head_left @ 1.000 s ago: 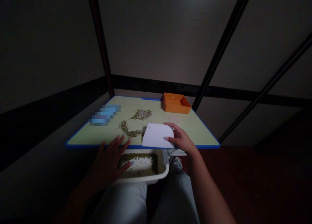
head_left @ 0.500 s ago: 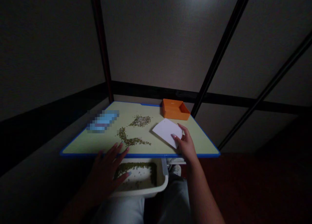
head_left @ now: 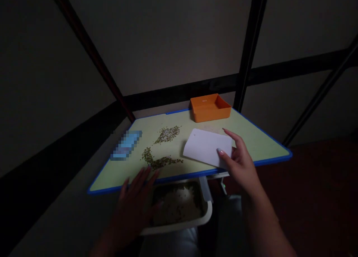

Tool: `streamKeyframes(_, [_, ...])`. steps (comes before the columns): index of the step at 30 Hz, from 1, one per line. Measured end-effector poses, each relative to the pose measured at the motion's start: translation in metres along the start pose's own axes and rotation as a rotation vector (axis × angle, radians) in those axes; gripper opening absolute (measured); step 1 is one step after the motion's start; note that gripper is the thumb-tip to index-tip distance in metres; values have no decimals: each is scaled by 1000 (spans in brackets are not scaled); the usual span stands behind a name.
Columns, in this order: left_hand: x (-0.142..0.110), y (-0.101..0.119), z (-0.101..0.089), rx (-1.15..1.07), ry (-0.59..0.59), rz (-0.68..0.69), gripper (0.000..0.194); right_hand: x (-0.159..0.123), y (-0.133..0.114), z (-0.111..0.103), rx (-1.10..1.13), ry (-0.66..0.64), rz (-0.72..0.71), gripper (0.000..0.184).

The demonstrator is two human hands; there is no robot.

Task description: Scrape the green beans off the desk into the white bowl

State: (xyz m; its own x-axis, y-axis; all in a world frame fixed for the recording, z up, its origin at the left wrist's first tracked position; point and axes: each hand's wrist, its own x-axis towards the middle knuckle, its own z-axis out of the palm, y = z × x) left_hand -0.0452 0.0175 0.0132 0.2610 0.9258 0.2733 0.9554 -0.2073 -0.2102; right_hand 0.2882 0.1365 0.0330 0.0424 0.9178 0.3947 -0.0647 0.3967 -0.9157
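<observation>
My right hand (head_left: 239, 162) grips a thin white card (head_left: 205, 147) by its right end, thumb on top. The card has a small hole near one corner, and its left end bends down toward the tabletop. To its left lies a curved heap of small greenish seed-like bits (head_left: 163, 162) near the front edge. Behind that heap is a paler scattered pile (head_left: 169, 134). My left hand (head_left: 135, 201) is at the front edge with its fingers spread and holds nothing. Its fingertips reach the near side of the curved heap; whether they touch it I cannot tell.
The pale yellow tabletop (head_left: 260, 139) has a raised blue rim. An orange open box (head_left: 211, 109) stands at the back right. A blurred blue item (head_left: 127, 145) lies at the left. Below the front edge, a white tub (head_left: 179, 227) holds more bits.
The view has turned and tilted, so the table appears slanted. Both hands stay near the same places on the table, the right one still with the card. The piles look much the same.
</observation>
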Motion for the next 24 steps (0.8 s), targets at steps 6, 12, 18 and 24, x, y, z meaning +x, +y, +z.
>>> streamKeyframes(6, [1,-1,-2,10,12,11,70,-11,-6,-9,-135,-102,-83,41])
streamKeyframes(12, [3,0,1,-20,48,1,70,-14,0,-9,-219,-133,-98,40])
streamKeyframes(18, [4,-1,5,-33,79,-3,71,-14,3,0,-199,-119,-91,38])
streamKeyframes(24, [4,-4,7,-43,87,-3,70,-13,2,6,-243,-71,-102,38])
